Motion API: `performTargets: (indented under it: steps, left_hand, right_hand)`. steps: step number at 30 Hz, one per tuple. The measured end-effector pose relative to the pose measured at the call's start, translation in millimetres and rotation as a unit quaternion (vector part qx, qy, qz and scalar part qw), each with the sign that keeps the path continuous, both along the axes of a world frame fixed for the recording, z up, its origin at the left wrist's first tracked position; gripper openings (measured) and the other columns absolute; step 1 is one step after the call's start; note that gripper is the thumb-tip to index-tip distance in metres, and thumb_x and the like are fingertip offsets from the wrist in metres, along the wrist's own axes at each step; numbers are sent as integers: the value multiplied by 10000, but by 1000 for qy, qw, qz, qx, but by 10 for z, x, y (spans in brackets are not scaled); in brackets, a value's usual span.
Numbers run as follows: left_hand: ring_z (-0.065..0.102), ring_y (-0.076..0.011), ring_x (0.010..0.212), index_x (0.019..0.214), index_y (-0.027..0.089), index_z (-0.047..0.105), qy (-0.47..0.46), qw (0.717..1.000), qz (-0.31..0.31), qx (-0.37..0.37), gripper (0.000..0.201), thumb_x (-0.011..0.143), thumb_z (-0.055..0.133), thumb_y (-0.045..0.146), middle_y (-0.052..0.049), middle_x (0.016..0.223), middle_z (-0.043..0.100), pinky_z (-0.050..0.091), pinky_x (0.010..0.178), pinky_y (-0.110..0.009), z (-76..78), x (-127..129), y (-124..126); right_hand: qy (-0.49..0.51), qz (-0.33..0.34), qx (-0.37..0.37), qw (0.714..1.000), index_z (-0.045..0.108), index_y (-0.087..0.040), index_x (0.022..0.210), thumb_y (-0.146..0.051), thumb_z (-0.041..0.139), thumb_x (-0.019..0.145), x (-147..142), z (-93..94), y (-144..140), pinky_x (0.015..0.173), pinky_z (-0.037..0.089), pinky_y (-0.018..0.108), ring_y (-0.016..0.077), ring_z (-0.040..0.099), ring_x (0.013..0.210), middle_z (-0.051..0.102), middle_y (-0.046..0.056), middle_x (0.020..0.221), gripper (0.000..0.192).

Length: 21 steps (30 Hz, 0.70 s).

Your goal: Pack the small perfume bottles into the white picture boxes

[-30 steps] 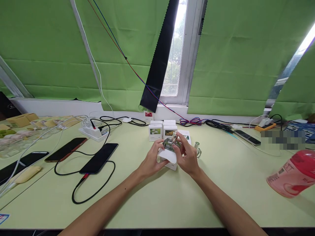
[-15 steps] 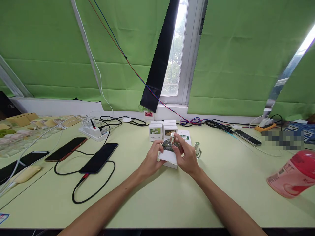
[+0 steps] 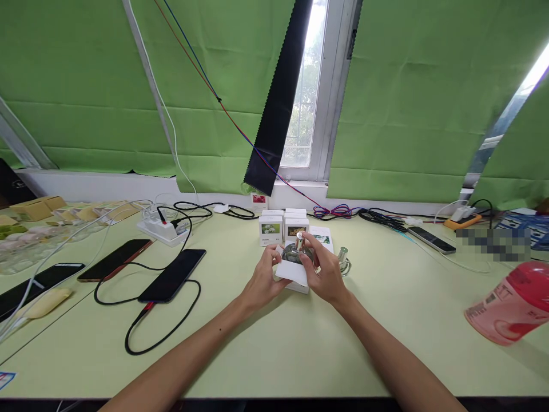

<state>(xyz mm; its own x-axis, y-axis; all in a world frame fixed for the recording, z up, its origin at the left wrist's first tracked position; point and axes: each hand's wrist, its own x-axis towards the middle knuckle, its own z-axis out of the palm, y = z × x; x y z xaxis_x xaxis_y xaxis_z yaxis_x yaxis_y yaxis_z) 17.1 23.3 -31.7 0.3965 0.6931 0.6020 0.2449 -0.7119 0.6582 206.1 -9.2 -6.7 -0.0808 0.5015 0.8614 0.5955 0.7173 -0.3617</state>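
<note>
one small round glass perfume bottle (image 3: 295,252) with a silver spray top sits between both hands at the middle of the pale green table (image 3: 266,343), half sunk into the open white box (image 3: 295,276) under it. its long axis runs nearly upright, silver neck tilted slightly to the far side, body down in the box. the right hand (image 3: 325,273) is on the right of the bottle, thumb and first fingers curled shut around its neck and shoulder, so the bottle lies straight to the left of that palm. the left hand (image 3: 262,281) is on the near-left, fingers half closed, pinching the box's left wall and flap, fingertips touching or almost touching the glass. both hands are equally close; the right has the bottle, the left has the box.

one clear cap (image 3: 343,260) with a silver collar stands on the table just right of the right hand. three, possibly four, closed white boxes with flower pictures (image 3: 270,231) stand in a cluster just beyond the bottle, and one more tiny box with a red picture (image 3: 258,201) rests by the window sill. three dark phones (image 3: 172,275) lie at left, charging by cables from one white power strip (image 3: 162,230); one further phone (image 3: 431,240) lies at far right. one pink bottle (image 3: 510,303) lies on its side at the near right.
</note>
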Motion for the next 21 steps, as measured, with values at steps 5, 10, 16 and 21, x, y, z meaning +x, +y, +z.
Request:
performTargets:
  steps: [5,10,16,21]
  left_hand:
    - [636,-229,1156,1024,264,345,-27,999,7,-43,474,803,760,316,-82,1312,530,546,995,-451,16,56,-33]
    - [667,-247,1102,1180,263,346,-35,993,20,-111,603,786,794,347,-82,1240,600,562,908,-418,35,104,-91]
    - [632,-253,1151,1231,262,408,-10,986,30,-164,643,758,831,363,-77,1317,589,541,912,-375,49,140,-127]
    - [643,-250,1044,1261,231,496,43,979,65,-187,605,766,806,391,-72,1221,640,528,837,-359,68,117,-118]
  right_hand:
    - [1,-19,2,1000,469,-256,1476,-212,497,1001,-7,-16,5,705,584,332,197,705,773,736,92,1140,477]
    - [21,-38,-1,999,464,-249,1465,-207,490,1002,-18,-24,6,661,559,307,179,682,712,741,78,1094,466]
    - [99,-106,-13,989,498,-210,1409,-254,510,1000,-67,-8,-6,564,497,264,124,543,529,743,61,974,412]
    - [178,-163,-69,968,524,-185,1378,-342,537,984,-67,-14,11,551,470,257,122,523,515,724,41,871,424]
